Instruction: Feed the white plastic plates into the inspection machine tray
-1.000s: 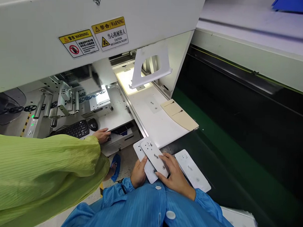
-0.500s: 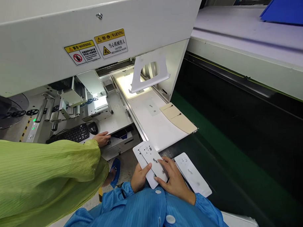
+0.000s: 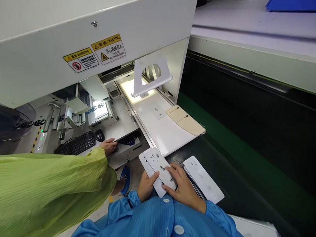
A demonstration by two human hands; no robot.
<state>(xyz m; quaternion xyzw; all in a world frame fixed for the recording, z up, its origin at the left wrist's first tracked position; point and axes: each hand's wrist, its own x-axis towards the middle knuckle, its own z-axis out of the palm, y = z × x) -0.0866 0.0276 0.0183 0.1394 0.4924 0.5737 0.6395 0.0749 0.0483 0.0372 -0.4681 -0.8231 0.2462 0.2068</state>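
Observation:
My left hand (image 3: pixel 147 184) is closed on the left edges of two overlapping thin white panels, its thumb on top. The upper panel (image 3: pixel 158 162) has rounded corners, with black printed marks and small round spots. Beneath it, the lower panel (image 3: pixel 146 162) sticks out to the left, mostly covered. My right hand (image 3: pixel 184 189) grips the upper panel from the right, fingertips on its face and thumb at its lower end. To the right lies a stack of similar white panels (image 3: pixel 202 177) on the dark belt.
A white machine (image 3: pixel 73 32) with warning labels stands ahead, its white sliding bed (image 3: pixel 157 130) carrying a beige plate (image 3: pixel 185 121). At left, a co-worker's hand (image 3: pixel 109 145) rests near a mouse (image 3: pixel 99 134) and keyboard (image 3: pixel 78 143). More white sheets (image 3: pixel 255 232) lie at lower right.
The view has shifted slightly, so the machine and co-worker sit a little differently in frame. Both my hands keep the same hold on the panels.

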